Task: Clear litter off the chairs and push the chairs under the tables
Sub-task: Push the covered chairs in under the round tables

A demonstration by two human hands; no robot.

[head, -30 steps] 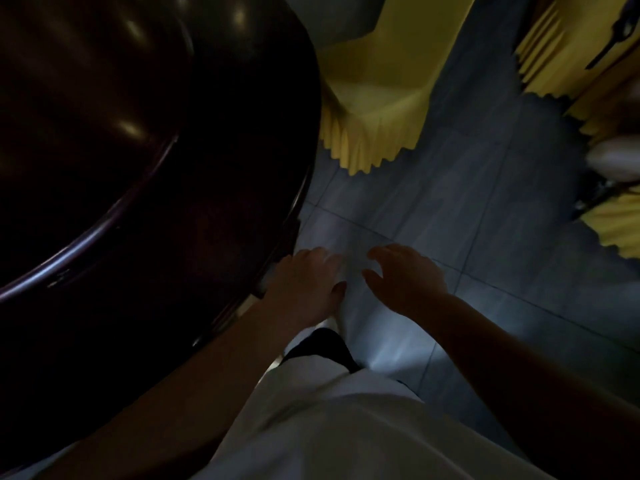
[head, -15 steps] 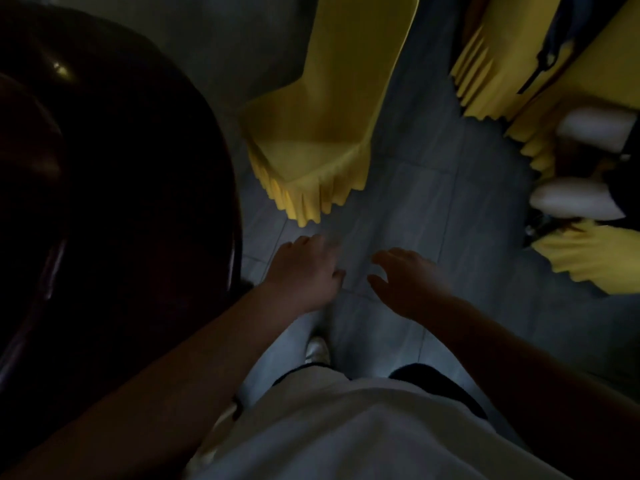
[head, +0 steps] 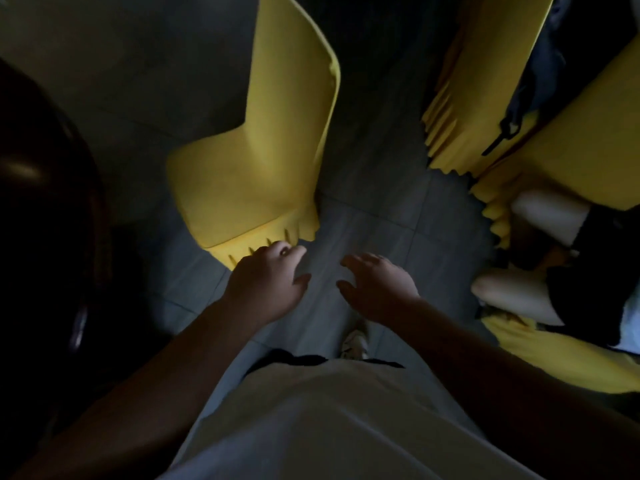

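Note:
A yellow-covered chair (head: pixel 249 174) with a pleated skirt stands on the grey tiled floor just ahead of me, its seat bare. My left hand (head: pixel 268 282) hovers at the chair's front skirt edge, fingers loosely apart, holding nothing; whether it touches the fabric I cannot tell. My right hand (head: pixel 377 285) hangs open over the floor to the right of the chair, fingers spread. The dark round table (head: pixel 41 216) fills the left edge, beside the chair.
More yellow-covered chairs (head: pixel 485 81) stand at the upper right, one with a dark bag and strap (head: pixel 512 123) on it. A seated person's legs (head: pixel 516 296) are at the right on another yellow chair (head: pixel 568 355). My shoe (head: pixel 355 342) shows below my hands.
The view has moved forward and right: the table slid off to the left and the yellow chair came close. Both hands stay open; the left one now reaches the chair's front edge.

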